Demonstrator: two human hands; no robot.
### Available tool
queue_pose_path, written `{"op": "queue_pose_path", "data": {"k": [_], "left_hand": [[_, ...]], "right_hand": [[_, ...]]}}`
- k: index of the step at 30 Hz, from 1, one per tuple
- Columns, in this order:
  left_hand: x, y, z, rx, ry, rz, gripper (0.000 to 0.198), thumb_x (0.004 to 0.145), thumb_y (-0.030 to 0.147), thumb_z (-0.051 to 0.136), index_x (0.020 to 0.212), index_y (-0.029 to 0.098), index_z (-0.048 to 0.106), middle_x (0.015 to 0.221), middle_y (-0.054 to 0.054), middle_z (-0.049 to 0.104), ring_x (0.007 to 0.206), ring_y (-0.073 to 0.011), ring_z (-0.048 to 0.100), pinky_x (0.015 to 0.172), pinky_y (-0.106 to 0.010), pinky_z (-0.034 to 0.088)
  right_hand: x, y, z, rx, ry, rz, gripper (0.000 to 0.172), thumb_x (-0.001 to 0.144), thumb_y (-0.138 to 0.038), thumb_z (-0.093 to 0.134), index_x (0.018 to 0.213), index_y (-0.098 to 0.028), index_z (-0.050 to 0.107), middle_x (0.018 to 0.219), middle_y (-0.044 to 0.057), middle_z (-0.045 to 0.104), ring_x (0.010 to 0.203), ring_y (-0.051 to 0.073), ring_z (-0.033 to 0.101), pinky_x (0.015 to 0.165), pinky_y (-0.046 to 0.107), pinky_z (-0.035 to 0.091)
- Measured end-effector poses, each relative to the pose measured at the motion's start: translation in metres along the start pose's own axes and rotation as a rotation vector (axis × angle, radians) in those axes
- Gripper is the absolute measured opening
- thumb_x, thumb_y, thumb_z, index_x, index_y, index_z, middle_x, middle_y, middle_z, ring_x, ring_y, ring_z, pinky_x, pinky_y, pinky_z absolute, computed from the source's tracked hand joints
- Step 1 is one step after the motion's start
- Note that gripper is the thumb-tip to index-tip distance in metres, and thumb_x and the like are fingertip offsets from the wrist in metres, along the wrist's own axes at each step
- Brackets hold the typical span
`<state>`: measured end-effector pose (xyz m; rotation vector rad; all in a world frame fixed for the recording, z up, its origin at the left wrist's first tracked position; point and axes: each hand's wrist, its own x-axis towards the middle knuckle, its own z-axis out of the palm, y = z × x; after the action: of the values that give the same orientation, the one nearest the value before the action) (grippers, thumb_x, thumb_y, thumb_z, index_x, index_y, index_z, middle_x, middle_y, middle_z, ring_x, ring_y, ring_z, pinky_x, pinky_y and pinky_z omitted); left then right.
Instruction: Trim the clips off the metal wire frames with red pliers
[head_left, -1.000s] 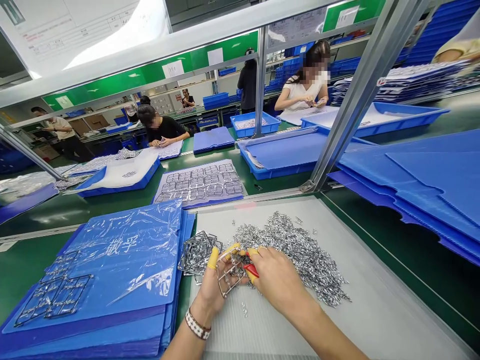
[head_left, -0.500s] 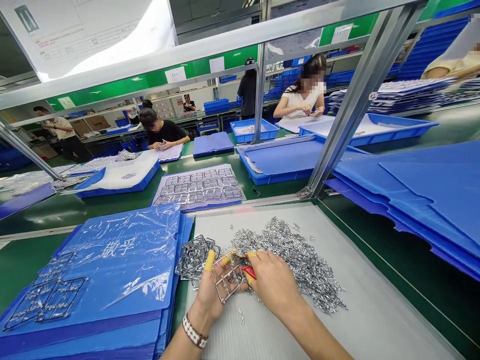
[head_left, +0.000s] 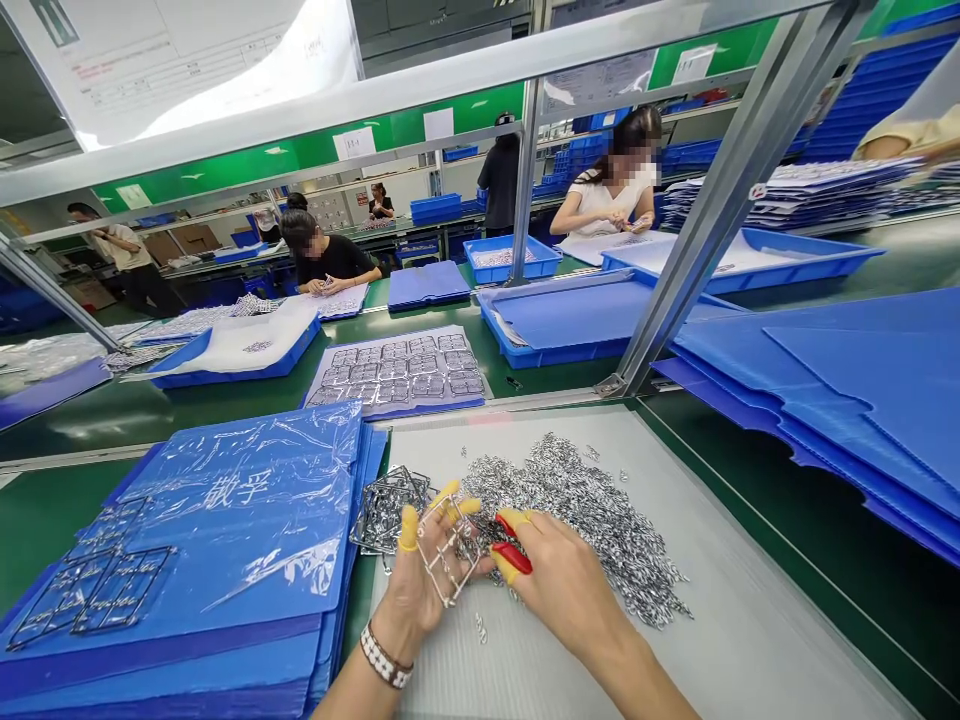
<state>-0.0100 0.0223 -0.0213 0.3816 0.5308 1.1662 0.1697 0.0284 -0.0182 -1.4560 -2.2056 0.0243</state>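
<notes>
Your left grip [head_left: 420, 580] closes on a silver metal frame [head_left: 448, 575], your right grip [head_left: 559, 585] on red-handled cutters [head_left: 514, 557], above a grey plastic sheet [head_left: 750, 620] on the green worktop [head_left: 60, 520].

Bright, even light seemed to fall from overhead, and shadows stayed faint. The heap of small metal pieces [head_left: 570, 530] glittered sharply. Glare washed out the white notice sheet [head_left: 187, 70] at upper left and streaked the clear plastic film [head_left: 247, 480], while the green workbench [head_left: 82, 425] at left carried pale reflections. Wide-angle distortion was strong at the edges — the metal uprights [head_left: 750, 190] leaned steeply at right.
</notes>
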Motion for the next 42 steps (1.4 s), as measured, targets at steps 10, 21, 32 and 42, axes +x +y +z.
{"op": "queue_pose_path", "data": {"k": [10, 21, 32, 42], "left_hand": [[0.004, 0.003, 0.003, -0.086, -0.029, -0.122, 0.062, 0.089, 0.058, 0.036, 0.130, 0.015, 0.051, 0.105, -0.013, 0.066, 0.086, -0.0270, 0.063, 0.073, -0.046, 0.053], [0.002, 0.000, 0.007, -0.004, 0.005, -0.044, 0.060, 0.090, 0.055, 0.035, 0.117, 0.009, 0.062, 0.130, -0.018, 0.055, 0.098, -0.0299, 0.062, 0.081, -0.048, 0.051], [0.002, 0.001, 0.008, 0.006, 0.063, -0.033, 0.058, 0.090, 0.056, 0.037, 0.119, 0.011, 0.061, 0.129, -0.017, 0.056, 0.100, -0.0299, 0.061, 0.083, -0.048, 0.051], [0.001, 0.002, 0.009, -0.058, 0.083, -0.047, 0.057, 0.089, 0.056, 0.040, 0.116, 0.010, 0.061, 0.129, -0.018, 0.056, 0.099, -0.0299, 0.062, 0.086, -0.050, 0.049]], "right_hand": [[-0.009, 0.005, 0.006, -0.110, 0.200, -0.077, 0.035, 0.076, -0.012, 0.058, 0.111, -0.016, 0.059, 0.088, 0.007, 0.067, 0.082, 0.023, 0.058, 0.074, 0.036, 0.042], [-0.009, 0.016, 0.016, -0.158, 0.164, 0.017, 0.031, 0.078, -0.015, 0.058, 0.109, -0.017, 0.060, 0.084, 0.006, 0.065, 0.079, 0.022, 0.058, 0.072, 0.035, 0.042], [-0.007, 0.012, 0.021, -0.171, 0.126, 0.048, 0.029, 0.080, -0.014, 0.056, 0.109, -0.018, 0.057, 0.085, 0.005, 0.065, 0.079, 0.022, 0.058, 0.073, 0.035, 0.041], [-0.008, 0.007, 0.022, -0.158, 0.129, 0.065, 0.036, 0.076, -0.009, 0.059, 0.111, -0.019, 0.055, 0.093, 0.006, 0.065, 0.085, 0.023, 0.057, 0.076, 0.036, 0.039]]}}
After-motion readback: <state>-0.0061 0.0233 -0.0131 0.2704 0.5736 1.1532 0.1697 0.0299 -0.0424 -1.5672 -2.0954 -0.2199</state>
